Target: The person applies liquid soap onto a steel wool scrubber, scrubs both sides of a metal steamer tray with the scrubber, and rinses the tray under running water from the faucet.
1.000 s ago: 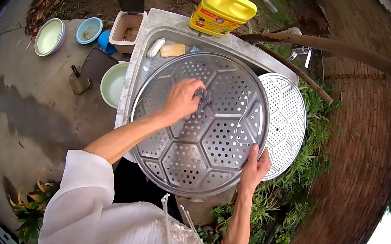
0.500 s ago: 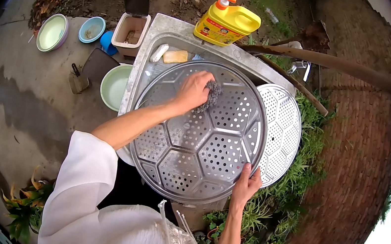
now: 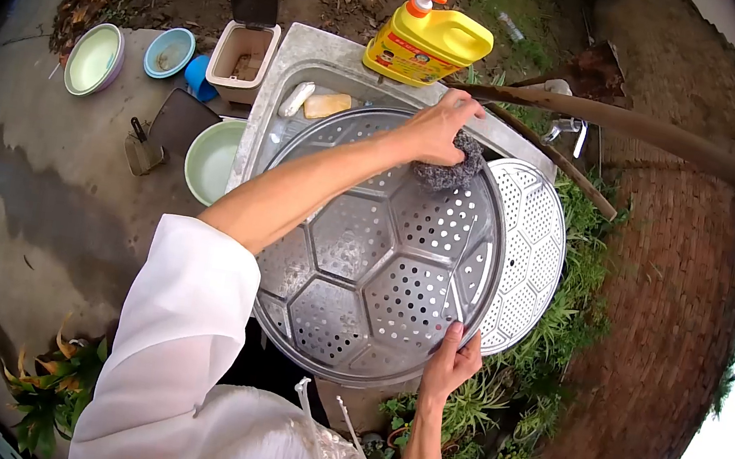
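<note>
A large round perforated metal steamer tray (image 3: 336, 286) lies tilted across the sink (image 3: 270, 89), its surface patterned with hexagons. My left hand (image 3: 441, 129) is closed around a dark grey steel wool scrubber (image 3: 451, 166), pressing it near the tray's upper right rim. At the lower right, my right hand (image 3: 452, 363) grips the tray's edge, thumb on top and the other fingers partly hidden beneath. Behind the tray's right side stands a second, white-looking perforated tray (image 3: 529, 252).
A yellow pump jug (image 3: 426, 45) stands on the sink's back edge. A yellow sponge (image 3: 327, 105) and a white object (image 3: 296, 98) lie in the sink. A faucet (image 3: 569, 131) is behind right. Basins (image 3: 213, 161) and an open bin (image 3: 241, 61) stand left; plants grow right.
My left hand has moved the scrubber up and to the right, from the tray's upper middle to its upper right rim. My right hand and the tray's lower right edge have shifted slightly down.
</note>
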A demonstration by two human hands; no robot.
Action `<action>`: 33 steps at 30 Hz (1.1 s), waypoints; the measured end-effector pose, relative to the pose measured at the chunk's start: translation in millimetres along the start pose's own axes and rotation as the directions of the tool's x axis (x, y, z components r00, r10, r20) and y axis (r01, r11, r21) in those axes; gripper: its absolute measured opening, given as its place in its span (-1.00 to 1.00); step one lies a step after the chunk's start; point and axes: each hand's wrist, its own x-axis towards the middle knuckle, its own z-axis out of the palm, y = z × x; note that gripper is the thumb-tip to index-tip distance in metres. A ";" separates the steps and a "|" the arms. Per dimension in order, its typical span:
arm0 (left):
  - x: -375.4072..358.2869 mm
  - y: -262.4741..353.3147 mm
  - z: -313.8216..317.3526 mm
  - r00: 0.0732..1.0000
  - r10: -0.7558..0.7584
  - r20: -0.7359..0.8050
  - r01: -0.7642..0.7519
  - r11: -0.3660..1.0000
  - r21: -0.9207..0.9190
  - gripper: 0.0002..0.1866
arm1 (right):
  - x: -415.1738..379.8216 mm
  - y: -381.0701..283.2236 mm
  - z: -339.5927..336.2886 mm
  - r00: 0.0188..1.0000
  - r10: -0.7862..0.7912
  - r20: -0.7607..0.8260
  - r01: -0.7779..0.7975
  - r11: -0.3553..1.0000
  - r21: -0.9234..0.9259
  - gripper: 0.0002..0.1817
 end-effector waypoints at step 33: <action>-82.6 131.6 -16.3 0.942 0.150 0.301 -0.110 0.983 -0.147 -0.74 | 31.1 -7.0 11.3 0.969 0.115 0.217 -0.197 0.892 0.406 -0.68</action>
